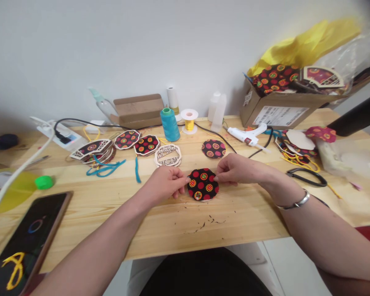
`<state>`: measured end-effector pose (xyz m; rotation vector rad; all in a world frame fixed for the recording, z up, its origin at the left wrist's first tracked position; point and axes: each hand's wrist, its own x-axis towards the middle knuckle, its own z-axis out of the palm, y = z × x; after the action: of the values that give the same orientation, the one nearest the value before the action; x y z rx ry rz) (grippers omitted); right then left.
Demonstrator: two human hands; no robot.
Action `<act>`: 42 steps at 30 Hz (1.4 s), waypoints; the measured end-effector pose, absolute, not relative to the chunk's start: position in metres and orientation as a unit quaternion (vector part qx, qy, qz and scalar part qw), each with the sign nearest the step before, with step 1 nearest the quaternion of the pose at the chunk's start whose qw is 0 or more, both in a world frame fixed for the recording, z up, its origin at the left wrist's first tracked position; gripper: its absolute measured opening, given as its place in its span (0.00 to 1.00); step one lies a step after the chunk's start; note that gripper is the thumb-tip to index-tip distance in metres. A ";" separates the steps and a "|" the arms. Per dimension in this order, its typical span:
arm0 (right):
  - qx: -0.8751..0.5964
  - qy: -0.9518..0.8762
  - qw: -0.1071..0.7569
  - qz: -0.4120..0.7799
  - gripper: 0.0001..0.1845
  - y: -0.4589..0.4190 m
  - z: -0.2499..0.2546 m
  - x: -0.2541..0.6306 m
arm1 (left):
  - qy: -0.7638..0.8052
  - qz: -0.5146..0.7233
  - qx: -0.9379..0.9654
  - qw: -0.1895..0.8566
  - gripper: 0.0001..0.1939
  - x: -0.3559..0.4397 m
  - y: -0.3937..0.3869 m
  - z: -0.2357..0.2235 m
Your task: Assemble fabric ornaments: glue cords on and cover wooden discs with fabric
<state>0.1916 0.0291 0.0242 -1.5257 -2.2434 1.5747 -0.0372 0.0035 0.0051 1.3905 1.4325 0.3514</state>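
Between my hands is a black scalloped fabric-covered disc [203, 184] with red dots and yellow flower prints. My left hand [172, 181] pinches its left edge between thumb and fingers. On the opposite edge, my right hand [230, 170] has its thumb and fingers closed in the same way. A pale layer shows along the disc's lower rim. Just beyond my left hand lies a cut-out wooden lattice piece [168, 156]. Another round patterned fabric piece [213, 148] rests past my right hand. Small dark scraps [208, 223] are scattered on the wood in front of me.
A white glue gun [248, 135] and black-handled scissors [308, 176] lie to the right, below a full cardboard box [271, 107]. Teal thread [170, 125] and a yellow spool [189, 122] stand behind. Finished ornaments [94, 150] and a phone [32, 238] are on the left.
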 end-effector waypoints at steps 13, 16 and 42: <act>-0.484 -0.733 -0.009 0.478 0.16 0.029 0.024 0.191 | 0.596 0.149 0.583 0.532 0.13 -0.037 0.004 0.003; -0.486 -0.736 -0.011 0.472 0.16 0.029 0.023 0.191 | 0.593 0.152 0.583 0.535 0.13 -0.038 0.004 0.002; -0.350 -0.730 -0.085 0.580 0.09 0.027 0.027 0.203 | 0.515 0.085 0.604 0.602 0.11 -0.044 -0.001 0.010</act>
<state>0.2033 0.0270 0.0266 -1.1626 -2.4279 1.9294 -0.0437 -0.0006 0.0095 1.3984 1.1935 0.1962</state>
